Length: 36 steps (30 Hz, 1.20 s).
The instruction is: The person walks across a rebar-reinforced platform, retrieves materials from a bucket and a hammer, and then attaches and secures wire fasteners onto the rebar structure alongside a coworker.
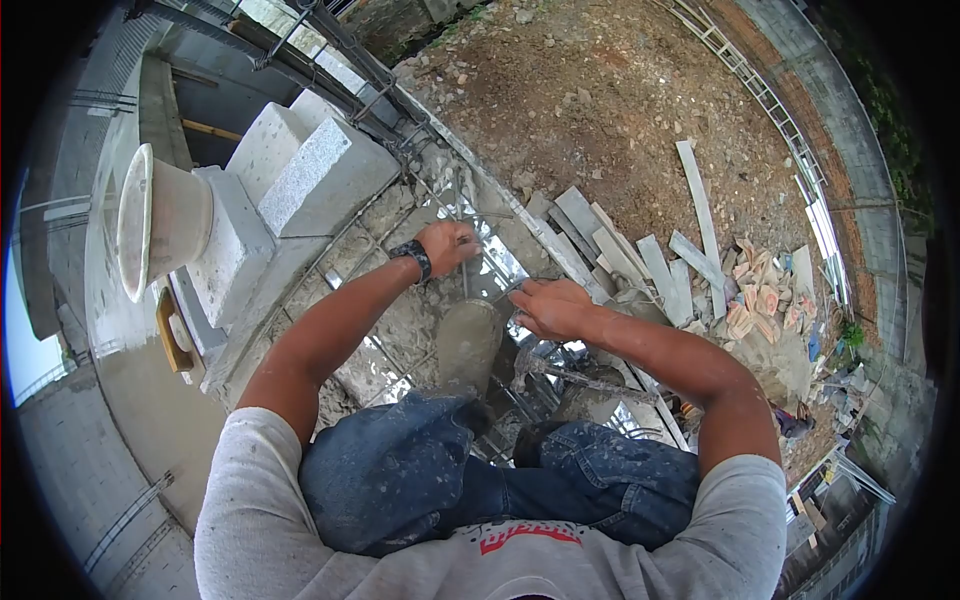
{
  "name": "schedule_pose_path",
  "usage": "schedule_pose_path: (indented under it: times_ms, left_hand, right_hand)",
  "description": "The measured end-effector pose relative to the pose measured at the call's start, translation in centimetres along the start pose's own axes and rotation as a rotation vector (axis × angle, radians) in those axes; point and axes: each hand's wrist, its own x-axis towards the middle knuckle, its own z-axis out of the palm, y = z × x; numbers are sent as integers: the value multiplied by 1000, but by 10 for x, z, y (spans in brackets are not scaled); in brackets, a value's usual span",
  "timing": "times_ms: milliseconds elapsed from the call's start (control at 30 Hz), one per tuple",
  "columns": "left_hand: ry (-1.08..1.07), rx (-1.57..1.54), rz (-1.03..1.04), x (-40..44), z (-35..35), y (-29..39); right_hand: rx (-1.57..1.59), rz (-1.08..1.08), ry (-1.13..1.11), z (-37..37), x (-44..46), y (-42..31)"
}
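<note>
My left hand [447, 248], with a dark watch on its wrist, is curled around a thin steel bar [461, 200] near the middle of the view. To its right, my right hand [552, 307] is closed with its fingertips at the metal bars; what it pinches, if anything, is too small to make out. Between and below the hands is my mud-coated boot [468, 340], among crossing rebar and wet, shiny patches. Grey mortar [345, 255] lies around the bars.
Pale blocks [315, 175] stand at the left with a bucket [160, 220] tipped on its side and a wooden-handled float [172, 330]. Vertical rebar [340, 50] rises at the upper left. Planks [600, 235] and torn bags [760, 290] lie on lower ground at the right.
</note>
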Motion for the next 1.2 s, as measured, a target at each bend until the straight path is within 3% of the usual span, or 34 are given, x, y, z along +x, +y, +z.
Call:
schedule_pose_path:
  times_ms: [733, 933, 1133, 1200]
  left_hand:
    - [-33, -65, 7, 1, -1, -3]
    - [-29, -81, 2, -1, -3, -1]
    - [-62, -116, -40, -1, -2, -4]
    - [-41, -75, -26, 0, 0, -8]
  right_hand:
    - [20, -25, -43, -15, -6, -6]
    - [32, -155, 369, -1, -24, -10]
    - [47, -169, 341, 1, -67, -19]
    - [74, -51, 193, 1, -76, -17]
